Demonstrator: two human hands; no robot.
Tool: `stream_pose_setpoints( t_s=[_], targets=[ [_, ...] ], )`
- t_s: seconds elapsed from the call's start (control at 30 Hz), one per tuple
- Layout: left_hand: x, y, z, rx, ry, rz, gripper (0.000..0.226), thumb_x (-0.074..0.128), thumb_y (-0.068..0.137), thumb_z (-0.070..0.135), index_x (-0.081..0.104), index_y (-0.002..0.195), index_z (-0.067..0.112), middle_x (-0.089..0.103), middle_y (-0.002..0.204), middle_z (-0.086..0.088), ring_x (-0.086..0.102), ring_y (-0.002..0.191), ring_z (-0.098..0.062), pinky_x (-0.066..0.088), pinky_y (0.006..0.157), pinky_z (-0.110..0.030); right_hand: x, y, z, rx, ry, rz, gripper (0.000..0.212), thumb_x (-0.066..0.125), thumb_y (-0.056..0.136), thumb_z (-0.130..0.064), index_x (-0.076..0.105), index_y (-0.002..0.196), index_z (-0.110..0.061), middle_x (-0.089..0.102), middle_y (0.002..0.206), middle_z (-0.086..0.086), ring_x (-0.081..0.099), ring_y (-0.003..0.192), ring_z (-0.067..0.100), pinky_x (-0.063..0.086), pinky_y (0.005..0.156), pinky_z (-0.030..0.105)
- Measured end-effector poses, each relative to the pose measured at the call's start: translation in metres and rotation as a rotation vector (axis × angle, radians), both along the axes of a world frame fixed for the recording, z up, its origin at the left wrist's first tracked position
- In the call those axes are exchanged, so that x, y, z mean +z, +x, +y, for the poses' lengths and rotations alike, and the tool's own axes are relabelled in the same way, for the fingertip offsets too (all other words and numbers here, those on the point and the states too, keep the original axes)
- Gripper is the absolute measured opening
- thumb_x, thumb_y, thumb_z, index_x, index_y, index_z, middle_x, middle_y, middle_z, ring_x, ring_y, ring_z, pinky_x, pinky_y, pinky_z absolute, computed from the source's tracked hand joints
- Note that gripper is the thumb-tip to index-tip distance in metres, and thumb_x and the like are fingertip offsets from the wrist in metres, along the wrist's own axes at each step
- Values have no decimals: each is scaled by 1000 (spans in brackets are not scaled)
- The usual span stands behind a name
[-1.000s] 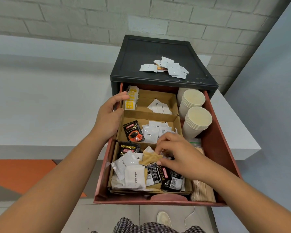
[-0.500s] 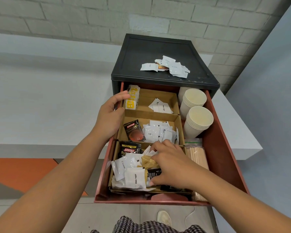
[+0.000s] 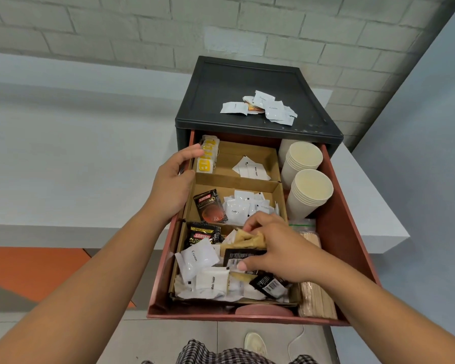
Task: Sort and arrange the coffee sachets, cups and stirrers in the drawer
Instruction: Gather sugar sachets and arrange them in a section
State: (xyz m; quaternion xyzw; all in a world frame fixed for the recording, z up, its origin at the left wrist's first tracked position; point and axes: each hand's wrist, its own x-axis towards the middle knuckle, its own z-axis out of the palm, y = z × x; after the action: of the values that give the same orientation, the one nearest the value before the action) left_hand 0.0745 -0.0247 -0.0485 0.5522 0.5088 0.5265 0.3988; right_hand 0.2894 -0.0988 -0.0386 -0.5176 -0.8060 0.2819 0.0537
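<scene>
L hand (image 3: 172,185) grips left wall of drawer (image 3: 338,206), fingers curled over the rim, index tip just beside yellow packets (image 3: 206,158) in back bay. R hand (image 3: 281,253) is down in front bay, curled: thumb on lower edge of black sachet (image 3: 241,254), fingers over tan sachets (image 3: 250,240) just behind it, so pinching both afaict

Drawer is open, sticking out of black cabinet (image 3: 221,101). Inside, on left/centre: cardboard tray (image 3: 237,179) w/ 3 bays front to back
- back bay: yellow packets at left, a few sugar sachets (image 3: 251,169) at right
- mid bay: Kopiko sachet (image 3: 210,207) at left, bunch of white coffee sachets (image 3: 241,210) at right, touching it
- front bay: mixed heap, unsorted. 2nd Kopiko (image 3: 202,236) back left, cream sachet (image 3: 197,256) on top, white sugar pack (image 3: 213,281) near front, barcode sachet (image 3: 269,285) under my R wrist

Right of tray: 2 stacks of cups (image 3: 311,190), upright, mouths up, one behind the other; rear stack partly under cabinet lip. Stirrers (image 3: 315,298) in clear bag at front right, lying along the right wall, partly hidden by R forearm

Loose sachets (image 3: 260,106) piled on cabinet top, mostly white cream ones, one orange-ish. Cabinet stands on white counter (image 3: 63,153), brick wall behind
</scene>
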Motion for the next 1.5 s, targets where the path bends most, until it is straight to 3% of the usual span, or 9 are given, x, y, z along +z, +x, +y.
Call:
stream_pose_setpoints(
  t_s=[0.17,0.27,0.4,0.5,0.6,0.77,1.03,1.3,1.5],
  targets=[
    [1,0,-1,-6,18,10,44,47,97,-5,63,112,33,52,133,17,51,115,5,44,82,0,10,16,2,-227,-163,234,55,82,74,-38,56,118,-18,58,121,-1,56,113,16,45,99,37],
    [3,-1,-1,-6,28,132,42,48,97,-5,62,115,31,51,140,11,44,122,2,37,81,7,13,20,-1,-263,-281,459,44,77,81,-28,64,120,-16,70,116,-3,64,110,13,46,103,41],
    [20,4,-11,58,301,448,32,54,98,7,61,117,32,50,138,13,40,128,1,28,100,-2,15,21,0,-335,-316,716,40,74,80,-22,65,118,-13,72,113,1,66,109,19,46,104,45],
    [36,18,-30,-104,328,301,24,52,98,30,59,118,42,54,129,31,46,123,13,40,100,-13,16,20,4,-385,-365,857,42,74,77,-23,65,116,-11,72,111,9,68,105,28,48,99,52],
    [45,36,-49,-438,-29,116,39,53,88,58,52,127,51,58,122,36,52,113,17,48,83,-11,18,15,6,-361,-394,945,40,73,79,-25,64,116,-11,70,112,16,67,106,34,50,96,53],
    [40,53,-64,-588,-541,-325,29,64,91,35,61,120,37,74,111,0,72,100,-22,62,76,-40,27,4,6,-264,-210,819,34,67,89,-21,59,122,-15,70,112,9,66,106,26,53,93,41],
    [26,52,-59,-478,-585,-419,29,57,98,21,61,127,25,74,111,-8,72,101,-26,60,82,-45,31,4,7,-224,-118,641,46,71,87,-24,50,128,-30,60,122,-9,58,113,4,50,98,33],
    [20,51,-55,-414,-577,-465,24,59,97,19,65,120,17,75,106,-11,73,95,-23,61,64,-34,25,10,18,-399,-34,748,35,76,80,-7,59,106,-21,61,102,27,63,90,39,54,82,50],
    [19,49,-52,-401,-526,-526,35,63,86,31,67,119,19,74,108,-12,73,95,-26,62,77,-43,25,8,24,-392,53,711,26,74,82,-10,62,103,-20,65,81,10,67,80,28,58,73,41]
  ],
)
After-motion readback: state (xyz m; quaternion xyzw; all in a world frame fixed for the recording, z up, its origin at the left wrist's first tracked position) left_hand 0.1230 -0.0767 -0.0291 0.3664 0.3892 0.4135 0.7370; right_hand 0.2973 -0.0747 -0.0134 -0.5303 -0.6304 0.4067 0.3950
